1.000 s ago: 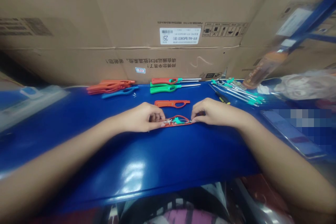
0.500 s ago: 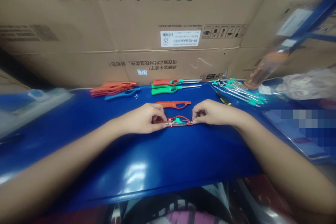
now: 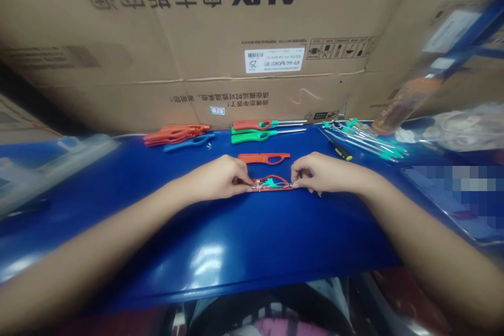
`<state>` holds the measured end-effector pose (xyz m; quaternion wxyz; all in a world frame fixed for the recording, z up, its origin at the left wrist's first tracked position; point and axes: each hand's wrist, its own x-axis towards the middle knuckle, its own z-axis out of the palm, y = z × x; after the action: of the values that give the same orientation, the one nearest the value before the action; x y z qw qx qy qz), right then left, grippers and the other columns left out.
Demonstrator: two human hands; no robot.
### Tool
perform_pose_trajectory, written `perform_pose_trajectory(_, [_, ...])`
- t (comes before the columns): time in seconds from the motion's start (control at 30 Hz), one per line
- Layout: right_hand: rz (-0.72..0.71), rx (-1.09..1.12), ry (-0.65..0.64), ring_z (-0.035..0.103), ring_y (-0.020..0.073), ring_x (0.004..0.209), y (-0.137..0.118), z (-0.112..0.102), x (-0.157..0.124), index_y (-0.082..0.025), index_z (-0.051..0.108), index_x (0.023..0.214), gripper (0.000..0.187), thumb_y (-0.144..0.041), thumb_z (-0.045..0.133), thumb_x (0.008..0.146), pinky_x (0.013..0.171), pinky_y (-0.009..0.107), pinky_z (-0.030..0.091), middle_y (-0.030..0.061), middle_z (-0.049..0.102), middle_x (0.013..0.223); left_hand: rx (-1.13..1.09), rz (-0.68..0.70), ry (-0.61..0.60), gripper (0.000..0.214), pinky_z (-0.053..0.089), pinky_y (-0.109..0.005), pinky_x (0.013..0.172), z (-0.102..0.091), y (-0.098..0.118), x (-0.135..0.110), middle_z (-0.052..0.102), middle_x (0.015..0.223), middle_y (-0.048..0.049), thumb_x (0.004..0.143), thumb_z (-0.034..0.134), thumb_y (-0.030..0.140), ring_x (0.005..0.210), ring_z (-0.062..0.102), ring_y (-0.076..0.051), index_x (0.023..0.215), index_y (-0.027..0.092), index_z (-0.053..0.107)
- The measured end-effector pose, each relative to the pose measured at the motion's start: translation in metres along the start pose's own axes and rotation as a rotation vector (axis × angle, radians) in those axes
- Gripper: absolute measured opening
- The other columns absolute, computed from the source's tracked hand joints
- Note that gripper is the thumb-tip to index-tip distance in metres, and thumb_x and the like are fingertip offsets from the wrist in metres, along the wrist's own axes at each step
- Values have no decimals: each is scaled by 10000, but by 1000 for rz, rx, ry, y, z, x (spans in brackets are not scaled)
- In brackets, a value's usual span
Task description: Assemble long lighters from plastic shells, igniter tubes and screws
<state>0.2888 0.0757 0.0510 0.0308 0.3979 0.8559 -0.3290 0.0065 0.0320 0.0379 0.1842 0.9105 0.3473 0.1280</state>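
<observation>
On the blue table lies an opened red lighter half-shell (image 3: 272, 189), with a green trigger (image 3: 271, 183) and thin wires inside it. My left hand (image 3: 230, 177) pinches the left end of this half-shell, its fingertips at the parts inside. At the right end, the thumb and fingers of my right hand (image 3: 315, 172) close on the tip, where a metal part shows faintly. Just beyond lies an orange-red matching half-shell (image 3: 263, 158), touched by neither hand.
Behind are a stack of orange shells (image 3: 175, 134), a blue shell (image 3: 189, 142), assembled red and green lighters (image 3: 252, 136), metal rods with green parts (image 3: 366, 139) and a screwdriver (image 3: 340, 150). A bottle (image 3: 405, 105) leans by the cardboard box (image 3: 197, 63).
The whole view has shifted slightly. Both hands stay at the two ends of the red half-shell, and the right hand's lower fingers have spread a little.
</observation>
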Motion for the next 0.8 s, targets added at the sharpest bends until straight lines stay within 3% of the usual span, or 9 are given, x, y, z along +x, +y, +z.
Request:
perform_pose_trajectory(0.13, [-17,70,-37,685,158,571,-1,-1,-2,-165,666,835,138,-279,608,888,543,229,495,15,667,654,76,-1,-16,170,499,-252,672,0,6,-1,724,813,-55,934,652,230,709,668,-151,981,187,810])
perform_pose_trajectory(0.47, [91,77,-1,622,141,463,-4,5,8,-180,603,731,180,-287,630,873,471,228,456,-11,609,567,191,-59,-43,189,494,-264,648,0,14,-3,693,800,-61,930,617,185,688,660,-161,922,185,805])
perform_pose_trajectory(0.6, [103,62,-9,634,152,471,-4,5,8,-182,603,733,185,-309,646,861,482,234,450,-6,614,563,127,-72,-45,181,502,-266,668,-3,13,-4,716,790,-53,894,642,161,709,667,-168,933,209,812])
perform_pose_trajectory(0.8, [126,44,10,625,144,456,-8,6,5,-181,599,731,182,-270,625,888,465,229,426,-14,607,567,-15,-233,-61,173,513,-232,636,-7,-2,-4,767,819,-34,787,737,161,701,705,-163,941,202,804])
